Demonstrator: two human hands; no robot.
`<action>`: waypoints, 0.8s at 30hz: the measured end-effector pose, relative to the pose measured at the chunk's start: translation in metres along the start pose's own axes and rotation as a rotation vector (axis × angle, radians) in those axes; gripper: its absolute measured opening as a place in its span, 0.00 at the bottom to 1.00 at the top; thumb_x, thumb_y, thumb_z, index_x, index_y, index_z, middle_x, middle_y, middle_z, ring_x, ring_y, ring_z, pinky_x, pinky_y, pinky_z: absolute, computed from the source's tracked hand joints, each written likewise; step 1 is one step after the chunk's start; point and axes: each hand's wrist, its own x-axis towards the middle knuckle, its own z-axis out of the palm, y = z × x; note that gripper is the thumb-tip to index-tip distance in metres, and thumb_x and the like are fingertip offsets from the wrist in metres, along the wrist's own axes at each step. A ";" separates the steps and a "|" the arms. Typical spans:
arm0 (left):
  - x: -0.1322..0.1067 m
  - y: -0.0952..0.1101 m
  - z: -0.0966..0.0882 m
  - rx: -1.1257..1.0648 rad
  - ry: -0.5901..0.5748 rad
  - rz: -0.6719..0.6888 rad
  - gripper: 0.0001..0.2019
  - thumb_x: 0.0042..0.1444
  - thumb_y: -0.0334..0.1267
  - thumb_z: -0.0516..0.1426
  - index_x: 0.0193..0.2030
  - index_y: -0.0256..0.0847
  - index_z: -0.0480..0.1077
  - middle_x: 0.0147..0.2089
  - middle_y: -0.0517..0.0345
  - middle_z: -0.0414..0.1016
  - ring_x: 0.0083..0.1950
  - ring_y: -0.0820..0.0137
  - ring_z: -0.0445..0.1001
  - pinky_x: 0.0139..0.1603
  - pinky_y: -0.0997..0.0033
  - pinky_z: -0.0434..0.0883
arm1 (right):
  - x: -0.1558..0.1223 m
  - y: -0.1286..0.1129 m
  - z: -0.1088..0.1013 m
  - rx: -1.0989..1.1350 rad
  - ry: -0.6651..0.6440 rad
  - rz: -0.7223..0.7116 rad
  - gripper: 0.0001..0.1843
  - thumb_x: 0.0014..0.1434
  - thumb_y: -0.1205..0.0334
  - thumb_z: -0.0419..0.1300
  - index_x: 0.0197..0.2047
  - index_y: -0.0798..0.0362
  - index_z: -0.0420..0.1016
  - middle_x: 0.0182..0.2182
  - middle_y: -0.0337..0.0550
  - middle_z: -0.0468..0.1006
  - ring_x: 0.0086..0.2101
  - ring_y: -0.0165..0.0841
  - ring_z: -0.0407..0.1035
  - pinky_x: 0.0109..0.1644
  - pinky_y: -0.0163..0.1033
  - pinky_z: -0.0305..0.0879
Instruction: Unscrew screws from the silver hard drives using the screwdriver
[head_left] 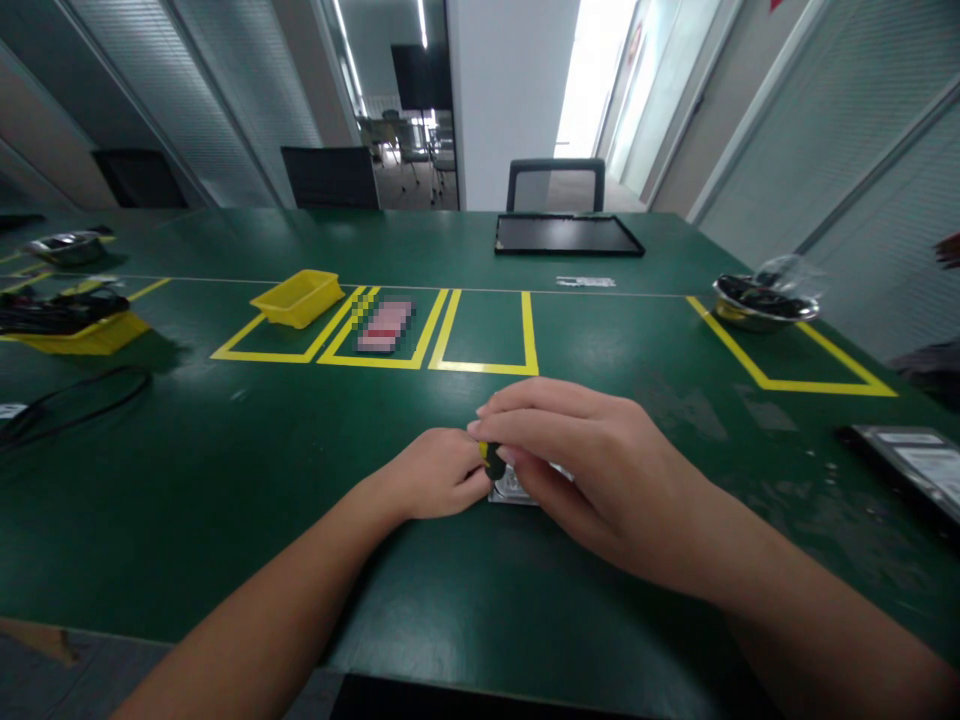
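Note:
A silvery hard drive lies flat on the green table, mostly covered by my hands. My right hand is closed, its fingertips pinched around the black and yellow handle of a screwdriver. The handle stands roughly upright over the drive; its shaft and tip are hidden. From the left, my left hand rests with curled fingers against the drive's edge, close beside the screwdriver. What exactly the left fingertips touch is partly hidden.
Another hard drive lies at the right, with small screws nearby. Beyond are a yellow tray, a blurred pink item, a metal bowl and a flat screen panel. At left are a cable-filled tray and a black cable.

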 end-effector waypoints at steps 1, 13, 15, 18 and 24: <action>0.000 0.000 0.000 0.021 0.008 -0.004 0.16 0.63 0.41 0.47 0.41 0.36 0.74 0.42 0.46 0.79 0.45 0.57 0.77 0.48 0.58 0.74 | 0.000 0.000 0.000 -0.001 0.002 -0.001 0.13 0.64 0.72 0.53 0.48 0.56 0.76 0.49 0.47 0.77 0.47 0.32 0.70 0.52 0.37 0.67; 0.001 0.002 -0.001 0.047 0.017 0.012 0.17 0.63 0.42 0.46 0.40 0.36 0.74 0.42 0.46 0.79 0.43 0.58 0.77 0.46 0.59 0.74 | 0.000 -0.001 -0.001 -0.024 0.016 -0.008 0.13 0.64 0.72 0.52 0.47 0.55 0.76 0.48 0.47 0.78 0.47 0.32 0.71 0.51 0.37 0.68; 0.000 0.002 -0.001 0.042 0.012 0.010 0.17 0.63 0.41 0.46 0.39 0.36 0.74 0.42 0.45 0.79 0.43 0.57 0.77 0.46 0.58 0.74 | 0.000 0.000 0.000 -0.020 0.012 -0.015 0.13 0.63 0.72 0.53 0.47 0.55 0.76 0.48 0.47 0.77 0.47 0.32 0.71 0.52 0.38 0.67; 0.001 0.002 -0.002 0.037 0.010 0.011 0.17 0.62 0.41 0.47 0.39 0.36 0.74 0.41 0.45 0.79 0.43 0.57 0.77 0.45 0.58 0.74 | 0.000 0.001 0.000 -0.014 0.021 -0.037 0.13 0.63 0.73 0.54 0.47 0.57 0.76 0.48 0.47 0.77 0.47 0.32 0.70 0.52 0.38 0.67; 0.001 0.002 -0.003 0.057 0.001 0.015 0.16 0.62 0.41 0.47 0.38 0.36 0.74 0.40 0.46 0.79 0.41 0.57 0.77 0.43 0.59 0.74 | 0.001 0.001 -0.001 -0.022 0.039 -0.060 0.13 0.62 0.74 0.54 0.46 0.58 0.76 0.47 0.49 0.78 0.46 0.33 0.71 0.50 0.38 0.67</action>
